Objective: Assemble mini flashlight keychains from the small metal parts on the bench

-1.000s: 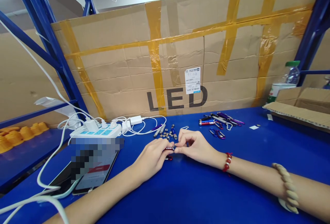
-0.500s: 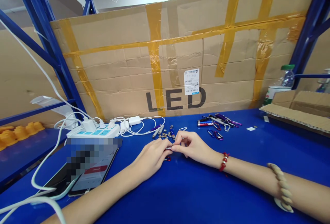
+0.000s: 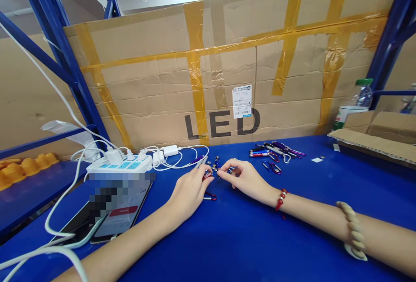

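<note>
The left hand (image 3: 188, 190) holds a shiny red metal cylinder (image 3: 207, 175) mid-way across the smooth blue worktop (image 3: 260, 238); the right hand (image 3: 244, 178) makes a narrow grip, on what I can't tell. Work looks partway: small round silver discs (image 3: 214, 167) lie loose just beyond, slim multicoloured metal tubes (image 3: 259, 154) piled far right

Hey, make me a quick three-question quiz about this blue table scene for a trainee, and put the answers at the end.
1. What color is the small cylinder pinched in the left hand?
2. True or false: the green-capped plastic bottle stands to the right of the power strip.
3. Which wrist wears the red beaded bracelet: A, left; B, right?

Key: 1. Red. 2. True. 3. B.
</note>
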{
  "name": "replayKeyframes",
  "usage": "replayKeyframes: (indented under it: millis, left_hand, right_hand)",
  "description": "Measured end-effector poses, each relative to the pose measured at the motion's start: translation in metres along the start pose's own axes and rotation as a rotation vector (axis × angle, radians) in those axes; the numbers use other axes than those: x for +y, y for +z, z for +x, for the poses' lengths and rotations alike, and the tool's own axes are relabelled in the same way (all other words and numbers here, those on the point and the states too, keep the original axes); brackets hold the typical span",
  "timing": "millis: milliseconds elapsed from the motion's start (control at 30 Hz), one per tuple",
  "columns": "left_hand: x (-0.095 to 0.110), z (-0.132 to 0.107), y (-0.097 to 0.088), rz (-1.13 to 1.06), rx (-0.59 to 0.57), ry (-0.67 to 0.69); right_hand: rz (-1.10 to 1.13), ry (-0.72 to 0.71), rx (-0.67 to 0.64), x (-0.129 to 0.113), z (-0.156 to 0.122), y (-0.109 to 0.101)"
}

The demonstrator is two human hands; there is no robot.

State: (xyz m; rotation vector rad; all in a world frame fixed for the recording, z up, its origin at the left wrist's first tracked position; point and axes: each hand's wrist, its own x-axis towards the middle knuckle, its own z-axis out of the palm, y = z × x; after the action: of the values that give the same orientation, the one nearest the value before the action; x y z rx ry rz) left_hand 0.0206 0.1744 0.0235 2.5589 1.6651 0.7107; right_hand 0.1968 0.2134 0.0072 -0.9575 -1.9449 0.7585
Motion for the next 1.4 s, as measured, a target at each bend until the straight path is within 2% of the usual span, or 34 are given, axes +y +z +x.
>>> replayKeyframes:
  millis: [167,333,433,600,733,800,1133,1400]
  left_hand:
    - [0.0,-0.001,-0.002,-0.026,0.021,-0.155]
    - [0.0,0.001,-0.001,-0.008,-0.011,-0.22]
    - [-0.001,0.001,0.0,-0.006,-0.013,-0.242]
    - [-0.002,0.001,0.001,-0.044,0.029,-0.249]
    - [-0.003,0.002,0.0,-0.086,0.047,-0.261]
    - [-0.003,0.002,0.0,-0.104,0.05,-0.252]
    - [-0.002,0.0,0.001,-0.102,0.041,-0.208]
    - [-0.002,-0.002,0.0,-0.111,0.039,-0.19]
  right_hand:
    - [-0.311,-0.109,-0.043,0.003,-0.002,0.002]
    - [-0.37,-0.1,-0.008,0.004,-0.003,0.002]
    - [-0.378,-0.16,-0.001,0.005,-0.004,0.002]
    - [-0.51,-0.28,-0.175,-0.002,-0.006,0.002]
    - [-0.59,-0.251,-0.339,-0.006,-0.005,0.002]
    - [-0.586,-0.224,-0.377,-0.006,-0.005,0.001]
    - [-0.556,-0.283,-0.258,0.003,-0.003,0.004]
    - [-0.468,-0.356,-0.172,-0.001,-0.004,0.003]
